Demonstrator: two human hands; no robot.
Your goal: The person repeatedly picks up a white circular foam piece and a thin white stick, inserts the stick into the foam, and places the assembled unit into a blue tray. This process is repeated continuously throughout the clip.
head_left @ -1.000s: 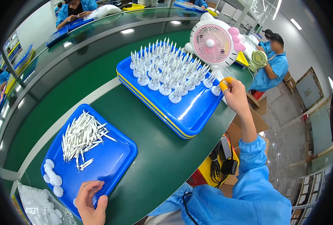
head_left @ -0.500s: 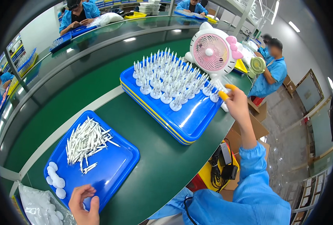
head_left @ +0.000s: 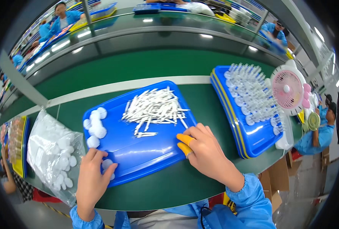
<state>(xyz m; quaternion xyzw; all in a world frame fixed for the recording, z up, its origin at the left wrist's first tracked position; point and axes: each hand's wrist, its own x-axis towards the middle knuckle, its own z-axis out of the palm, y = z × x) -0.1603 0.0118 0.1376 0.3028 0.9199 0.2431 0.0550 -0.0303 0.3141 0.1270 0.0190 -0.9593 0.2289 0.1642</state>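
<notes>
A blue tray point(head_left: 146, 150) lies in front of me on the green bench. It holds a heap of thin white sticks point(head_left: 154, 110) and a cluster of white round caps point(head_left: 94, 126) at its left side. My left hand point(head_left: 93, 177) rests on the tray's near left corner, its fingertips closed on one white cap point(head_left: 107, 164). My right hand point(head_left: 205, 150), with orange covers on two fingertips, touches the tray's right edge just below the stick heap; whether it pinches a stick is unclear.
A second blue tray point(head_left: 253, 133) to the right carries several upright assembled white pieces. A pink and white desk fan point(head_left: 289, 89) stands beyond it. A clear bag of white caps point(head_left: 53, 152) lies at my left. Other people work at the surrounding benches.
My right hand has come back from the far tray by the fan to the near tray's right edge. The view has swung left, so the near tray is now central.
</notes>
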